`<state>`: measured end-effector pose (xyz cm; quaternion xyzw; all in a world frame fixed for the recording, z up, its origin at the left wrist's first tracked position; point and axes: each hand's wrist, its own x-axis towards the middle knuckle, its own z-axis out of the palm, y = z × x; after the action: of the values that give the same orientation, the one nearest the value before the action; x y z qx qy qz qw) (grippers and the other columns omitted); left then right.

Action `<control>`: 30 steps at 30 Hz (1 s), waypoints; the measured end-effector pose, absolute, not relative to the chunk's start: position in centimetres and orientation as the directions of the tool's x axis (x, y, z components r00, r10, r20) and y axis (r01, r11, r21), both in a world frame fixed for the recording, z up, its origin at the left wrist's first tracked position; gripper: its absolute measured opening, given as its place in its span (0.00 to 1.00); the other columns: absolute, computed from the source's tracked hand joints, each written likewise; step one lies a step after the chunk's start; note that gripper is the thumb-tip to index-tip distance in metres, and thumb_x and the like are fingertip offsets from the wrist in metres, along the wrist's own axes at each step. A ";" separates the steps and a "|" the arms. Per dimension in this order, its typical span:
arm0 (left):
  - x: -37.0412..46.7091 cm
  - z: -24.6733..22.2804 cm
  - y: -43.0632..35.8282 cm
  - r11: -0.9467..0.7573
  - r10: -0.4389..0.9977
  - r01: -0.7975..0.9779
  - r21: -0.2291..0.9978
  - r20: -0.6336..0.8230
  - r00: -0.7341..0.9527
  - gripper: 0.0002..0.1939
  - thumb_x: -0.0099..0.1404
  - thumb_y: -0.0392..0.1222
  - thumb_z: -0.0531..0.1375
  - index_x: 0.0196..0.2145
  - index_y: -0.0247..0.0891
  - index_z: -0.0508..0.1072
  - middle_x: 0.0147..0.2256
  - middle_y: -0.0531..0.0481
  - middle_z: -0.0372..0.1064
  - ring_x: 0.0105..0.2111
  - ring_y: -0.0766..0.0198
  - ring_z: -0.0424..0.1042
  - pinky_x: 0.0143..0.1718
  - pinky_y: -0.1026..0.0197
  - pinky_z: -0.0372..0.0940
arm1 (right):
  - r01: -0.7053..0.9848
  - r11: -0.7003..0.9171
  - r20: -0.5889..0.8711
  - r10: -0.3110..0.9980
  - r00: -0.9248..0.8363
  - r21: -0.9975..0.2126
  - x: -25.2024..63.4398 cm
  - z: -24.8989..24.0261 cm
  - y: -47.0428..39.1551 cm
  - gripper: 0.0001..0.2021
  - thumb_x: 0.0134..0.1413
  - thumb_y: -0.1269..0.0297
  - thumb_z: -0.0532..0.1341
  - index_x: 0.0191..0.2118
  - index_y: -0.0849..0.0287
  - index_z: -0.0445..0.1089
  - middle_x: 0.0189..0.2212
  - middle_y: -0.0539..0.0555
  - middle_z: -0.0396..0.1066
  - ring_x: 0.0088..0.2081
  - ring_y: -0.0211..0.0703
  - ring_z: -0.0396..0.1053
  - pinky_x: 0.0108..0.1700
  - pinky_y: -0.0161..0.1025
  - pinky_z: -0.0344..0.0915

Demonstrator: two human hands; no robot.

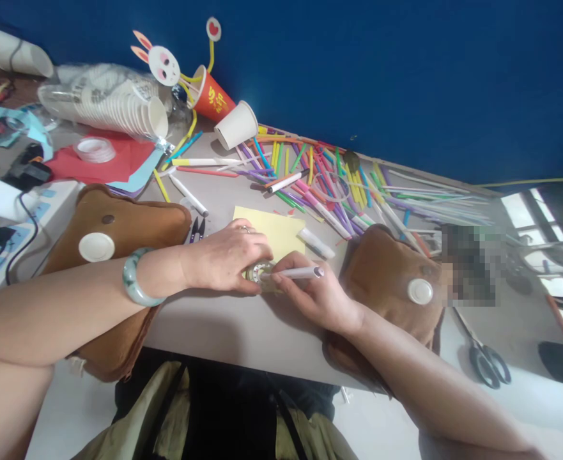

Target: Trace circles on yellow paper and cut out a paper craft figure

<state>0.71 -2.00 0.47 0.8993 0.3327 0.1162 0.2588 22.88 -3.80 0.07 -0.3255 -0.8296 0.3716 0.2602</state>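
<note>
My left hand [223,255], a jade-coloured bangle on its wrist, is closed around a small round thing [254,273] with a patterned rim, pressing it on a sheet of yellow paper [278,231]. Its exact kind is not clear. In my right hand [314,295] is a white pen [300,273], pinched near its tip, which meets the round thing's edge. The pen's point is too small to make out. A short pale marker [317,243] lies at the paper's right edge.
Brown cushions lie under my forearms, one left [132,220] and one right [386,268]. Behind the paper are many coloured sticks [329,185]. Paper cups [118,112] and red paper [70,160] stand back left. Scissors [487,364] lie at the right.
</note>
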 end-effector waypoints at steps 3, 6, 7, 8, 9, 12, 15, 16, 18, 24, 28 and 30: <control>0.7 0.3 -2.0 -0.653 0.651 0.530 0.541 0.044 0.758 0.13 0.60 0.50 0.64 0.36 0.37 0.74 0.35 0.48 0.73 0.39 0.56 0.73 0.51 0.51 0.55 | 0.341 0.508 0.188 0.732 -0.655 -0.791 22.8 0.0 -3.7 0.06 0.67 0.65 0.58 0.36 0.59 0.67 0.29 0.53 0.72 0.28 0.38 0.70 0.31 0.35 0.66; 0.7 0.0 -2.0 -0.658 0.651 0.529 0.535 0.051 0.758 0.14 0.61 0.51 0.64 0.35 0.37 0.73 0.36 0.47 0.74 0.40 0.55 0.73 0.52 0.50 0.55 | 0.345 0.507 0.186 0.734 -0.653 -0.790 22.8 0.0 -3.6 0.07 0.67 0.65 0.58 0.35 0.59 0.67 0.29 0.52 0.72 0.28 0.37 0.69 0.30 0.35 0.66; 0.7 0.0 -2.0 -0.657 0.651 0.531 0.535 0.050 0.757 0.14 0.61 0.51 0.64 0.35 0.37 0.73 0.37 0.47 0.75 0.41 0.54 0.73 0.52 0.50 0.55 | 0.345 0.512 0.190 0.732 -0.654 -0.787 22.7 0.0 -3.6 0.07 0.67 0.65 0.57 0.35 0.59 0.67 0.28 0.52 0.72 0.28 0.37 0.69 0.30 0.34 0.65; 0.7 0.0 -2.0 -0.655 0.653 0.533 0.536 0.046 0.756 0.14 0.61 0.51 0.64 0.36 0.37 0.73 0.37 0.47 0.75 0.41 0.54 0.73 0.52 0.49 0.54 | 0.344 0.517 0.194 0.729 -0.656 -0.784 22.7 0.0 -3.5 0.07 0.67 0.65 0.57 0.35 0.59 0.67 0.28 0.52 0.72 0.28 0.37 0.69 0.30 0.34 0.65; 0.7 0.1 -2.0 -0.651 0.655 0.537 0.537 0.040 0.755 0.14 0.60 0.51 0.64 0.36 0.37 0.73 0.37 0.47 0.75 0.41 0.54 0.73 0.52 0.49 0.54 | 0.343 0.522 0.197 0.727 -0.658 -0.781 22.7 -0.1 -3.5 0.08 0.67 0.65 0.57 0.35 0.59 0.67 0.28 0.52 0.71 0.28 0.37 0.69 0.30 0.34 0.65; 0.8 0.4 -2.0 -0.634 0.661 0.545 0.549 0.018 0.750 0.13 0.59 0.49 0.65 0.36 0.37 0.73 0.38 0.47 0.75 0.42 0.54 0.73 0.52 0.50 0.55 | 0.348 0.524 0.192 0.725 -0.661 -0.777 22.6 -0.1 -3.4 0.08 0.68 0.65 0.57 0.35 0.59 0.66 0.27 0.51 0.70 0.27 0.37 0.69 0.30 0.34 0.64; 0.8 0.8 -2.0 -0.618 0.666 0.545 0.567 0.010 0.745 0.13 0.59 0.48 0.66 0.37 0.37 0.73 0.37 0.48 0.75 0.42 0.55 0.73 0.52 0.50 0.55 | 0.347 0.526 0.190 0.721 -0.667 -0.777 22.6 -0.1 -3.3 0.09 0.69 0.64 0.56 0.35 0.59 0.66 0.27 0.50 0.70 0.27 0.36 0.67 0.30 0.34 0.64; 0.8 0.8 -2.0 -0.615 0.666 0.543 0.571 0.008 0.746 0.13 0.59 0.48 0.66 0.36 0.37 0.73 0.37 0.48 0.75 0.42 0.55 0.73 0.52 0.51 0.55 | 0.343 0.529 0.191 0.716 -0.671 -0.777 22.5 -0.1 -3.2 0.09 0.69 0.64 0.55 0.35 0.59 0.65 0.27 0.50 0.69 0.27 0.36 0.67 0.31 0.35 0.64; 0.8 1.0 -2.0 -0.610 0.664 0.542 0.578 0.000 0.748 0.12 0.59 0.48 0.66 0.35 0.37 0.72 0.37 0.48 0.74 0.41 0.55 0.73 0.52 0.51 0.55 | 0.342 0.533 0.190 0.711 -0.677 -0.774 22.4 -0.1 -3.2 0.10 0.70 0.63 0.54 0.35 0.59 0.65 0.27 0.50 0.69 0.27 0.36 0.66 0.31 0.35 0.63; 0.8 1.0 -1.9 -0.601 0.663 0.544 0.585 -0.015 0.749 0.13 0.59 0.48 0.66 0.34 0.37 0.71 0.35 0.49 0.73 0.40 0.56 0.72 0.52 0.51 0.55 | 0.360 0.574 0.205 0.694 -0.690 -0.735 22.2 0.0 -2.9 0.09 0.69 0.64 0.54 0.34 0.58 0.64 0.27 0.50 0.68 0.28 0.37 0.65 0.33 0.37 0.63; 0.8 0.9 -2.0 -0.601 0.664 0.534 0.595 -0.001 0.748 0.12 0.59 0.47 0.66 0.34 0.38 0.71 0.34 0.49 0.73 0.40 0.56 0.72 0.52 0.51 0.55 | 0.371 0.605 0.208 0.676 -0.707 -0.705 22.3 0.1 -2.9 0.09 0.69 0.64 0.54 0.35 0.57 0.63 0.28 0.51 0.69 0.29 0.39 0.65 0.33 0.38 0.63; 0.8 0.9 -2.0 -0.603 0.662 0.529 0.598 0.004 0.750 0.11 0.59 0.47 0.66 0.34 0.38 0.70 0.34 0.50 0.73 0.39 0.57 0.72 0.51 0.52 0.55 | 0.392 0.611 0.190 0.672 -0.715 -0.688 22.3 0.1 -2.9 0.09 0.69 0.64 0.53 0.35 0.57 0.64 0.28 0.52 0.69 0.29 0.39 0.65 0.34 0.38 0.63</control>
<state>0.79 -1.96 0.86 0.8880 0.3352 0.1134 0.2937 22.27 -2.89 0.11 -0.3059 -0.8700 0.3176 0.2208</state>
